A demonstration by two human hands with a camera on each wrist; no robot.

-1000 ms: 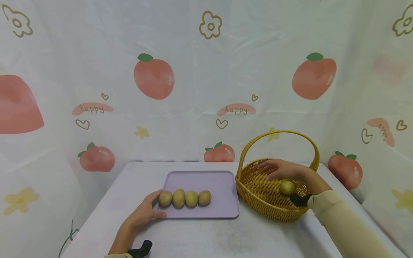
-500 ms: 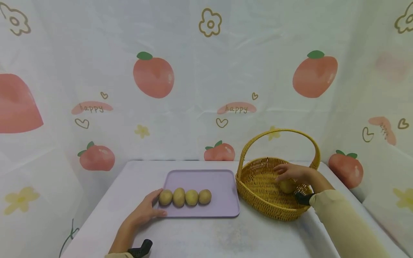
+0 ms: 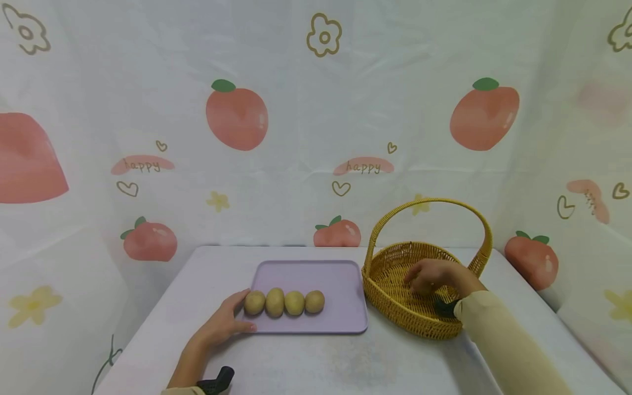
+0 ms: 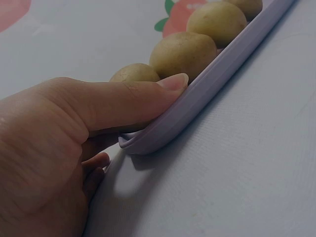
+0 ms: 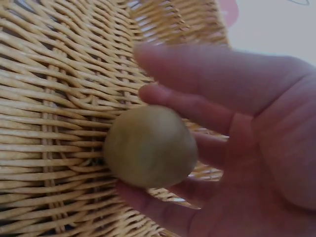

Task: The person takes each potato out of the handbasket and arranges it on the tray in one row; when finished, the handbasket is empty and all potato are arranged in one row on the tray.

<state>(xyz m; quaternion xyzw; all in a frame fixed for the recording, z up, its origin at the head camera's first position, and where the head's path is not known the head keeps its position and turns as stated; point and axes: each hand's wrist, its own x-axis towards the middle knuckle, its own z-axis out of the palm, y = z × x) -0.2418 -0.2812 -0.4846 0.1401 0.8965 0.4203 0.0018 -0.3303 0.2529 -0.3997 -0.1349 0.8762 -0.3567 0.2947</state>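
At the near left corner of the lilac tray (image 3: 340,307), my left hand (image 3: 222,322) holds the rim. In the left wrist view its thumb (image 4: 133,101) lies along the rim while the other fingers curl outside, partly hidden. Several brown-yellow potatoes (image 3: 294,303) stand in a row on the tray, the leftmost beside this hand. My right hand (image 3: 436,277) is down inside the wicker basket (image 3: 410,323). In the right wrist view its fingers curl round a single potato (image 5: 150,147) against the wickerwork, with the thumb apart above it. The head view hides that potato behind the hand.
The basket's tall arched handle (image 3: 429,201) rises over the right hand. A white table (image 3: 296,365) carries tray and basket, with a fruit-printed curtain (image 3: 291,120) behind. A thin dark cord (image 3: 106,362) hangs at the left.
My right hand has lowered into the basket and shifted slightly left, its fingers now curled round the potato that was visible below it. The left hand and tray have stayed in place.
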